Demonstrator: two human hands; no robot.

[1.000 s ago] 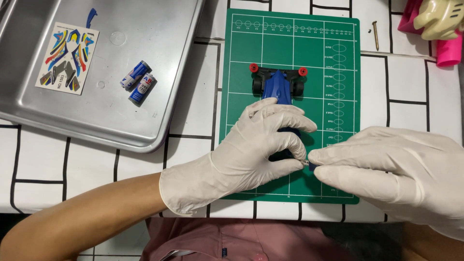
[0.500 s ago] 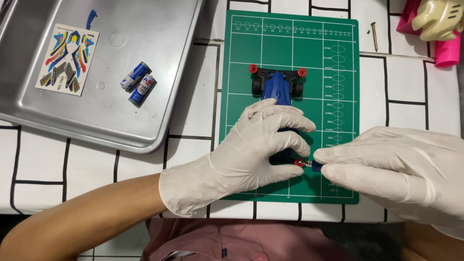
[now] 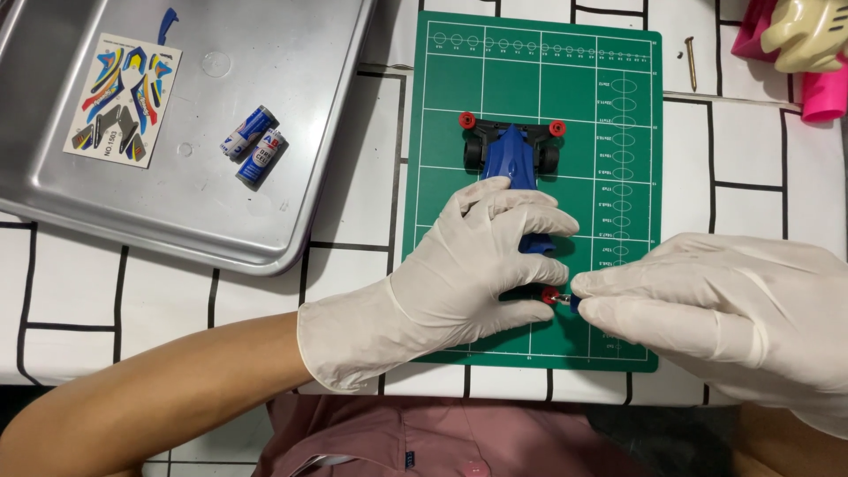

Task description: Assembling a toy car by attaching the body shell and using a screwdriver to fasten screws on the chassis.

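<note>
A small blue toy race car (image 3: 515,152) with black wheels and red rollers lies on a green cutting mat (image 3: 618,132). My left hand (image 3: 459,274), in a white glove, presses down over the car's rear half and grips it. My right hand (image 3: 724,309), also gloved, pinches a small blue part at the car's rear right corner, beside a red roller (image 3: 549,296). The rear of the car is mostly hidden under my left fingers.
A metal tray (image 3: 291,106) at the left holds two batteries (image 3: 255,146) and a colourful sticker sheet (image 3: 124,99). A screw (image 3: 690,62) lies right of the mat. Pink and cream objects (image 3: 808,44) sit at the top right corner. The table has a white tile pattern.
My right hand has drawn slightly to the right, away from my left fingers, which uncovers the red roller and the small blue part at the car's rear corner. My left hand stays put.
</note>
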